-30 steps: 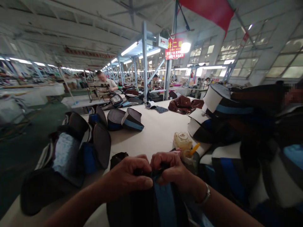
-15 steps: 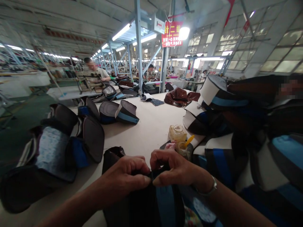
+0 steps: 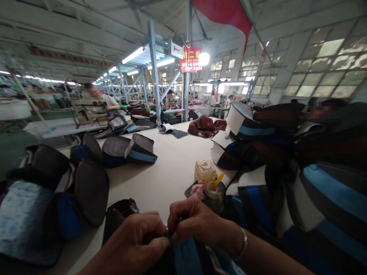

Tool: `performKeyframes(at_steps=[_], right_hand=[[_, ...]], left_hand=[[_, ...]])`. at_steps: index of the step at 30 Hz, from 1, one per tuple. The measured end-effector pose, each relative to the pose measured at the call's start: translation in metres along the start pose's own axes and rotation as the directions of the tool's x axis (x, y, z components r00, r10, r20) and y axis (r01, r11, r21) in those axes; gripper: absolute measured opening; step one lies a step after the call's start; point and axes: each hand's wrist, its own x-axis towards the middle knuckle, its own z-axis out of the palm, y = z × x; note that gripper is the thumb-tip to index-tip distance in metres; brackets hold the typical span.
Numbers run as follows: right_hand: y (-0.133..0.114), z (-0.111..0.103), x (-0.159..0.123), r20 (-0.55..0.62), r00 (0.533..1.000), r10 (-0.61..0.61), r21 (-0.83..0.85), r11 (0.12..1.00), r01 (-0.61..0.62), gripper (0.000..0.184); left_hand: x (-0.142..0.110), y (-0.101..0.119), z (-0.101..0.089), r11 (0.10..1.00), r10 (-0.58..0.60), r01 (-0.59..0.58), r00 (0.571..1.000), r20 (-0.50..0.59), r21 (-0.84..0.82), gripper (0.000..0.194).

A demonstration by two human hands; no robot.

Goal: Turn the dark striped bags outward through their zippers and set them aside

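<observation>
Low in the head view, my left hand (image 3: 140, 236) pinches the edge of a black fabric bag piece (image 3: 187, 258) that has a blue stripe. My right hand (image 3: 197, 223), with a bracelet at its wrist, pinches the same edge right beside the left fingertips. Both thumbs press against bent index fingers, and the bit of edge between them is mostly hidden. The piece's lower part runs out of the frame. Just beyond my right hand stand a cup with a yellow-handled tool (image 3: 218, 181), a crumpled pink cloth (image 3: 197, 189) and a stained whitish container (image 3: 205, 170).
Black, white and blue bag pieces (image 3: 259, 204) are piled high on the right. More bag pieces (image 3: 92, 191) stand along the left of the white table (image 3: 169, 160). Shiny brown pieces (image 3: 202, 126) lie at the far end. A person (image 3: 99, 97) sits at a sewing machine beyond.
The view has shifted, so the table's contents sit further left and mostly lower. Both hands keep pinching the fabric edge; the right fingers have curled in and turned slightly.
</observation>
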Motion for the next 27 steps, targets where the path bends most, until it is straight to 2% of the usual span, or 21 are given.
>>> performKeyframes(at_steps=[4,6,8,11,14,17,22,27], right_hand=[[0.002,0.002,-0.005,-0.095,0.989,-0.112,-0.145,0.985,0.097,0.018],[0.001,0.003,-0.008,-0.114,0.986,-0.12,-0.19,0.977,0.097,0.016],[-0.001,0.003,-0.009,-0.103,0.991,-0.088,-0.185,0.98,0.067,0.016],[-0.005,0.004,-0.005,-0.059,0.998,-0.001,-0.123,0.992,-0.006,0.019],[-0.009,0.005,0.003,-0.029,0.995,0.097,-0.065,0.993,-0.098,0.021],[-0.013,0.005,0.009,0.002,0.99,0.143,-0.065,0.988,-0.142,0.016],[-0.013,0.004,0.008,0.055,0.994,0.09,-0.141,0.987,-0.082,0.01],[-0.011,0.0,-0.005,0.089,0.996,-0.026,-0.293,0.955,0.051,0.017]], left_hand=[[-0.004,0.005,0.002,0.967,0.132,-0.109,0.987,-0.09,0.23,0.014],[-0.006,0.01,0.002,0.949,0.199,-0.158,0.971,-0.129,0.272,0.012],[-0.006,0.014,0.001,0.958,0.186,-0.149,0.974,-0.132,0.244,0.014],[-0.003,0.017,0.0,0.987,0.06,-0.048,0.995,-0.074,0.151,0.023],[0.0,0.018,0.0,0.992,-0.057,0.063,0.997,-0.055,0.105,0.022],[-0.002,0.02,-0.001,0.995,-0.053,0.058,0.997,-0.056,0.078,0.015],[-0.01,0.019,-0.008,0.999,0.029,-0.026,0.998,-0.064,0.043,0.013],[-0.016,0.008,-0.014,0.995,0.052,-0.053,0.998,-0.021,-0.083,0.016]])
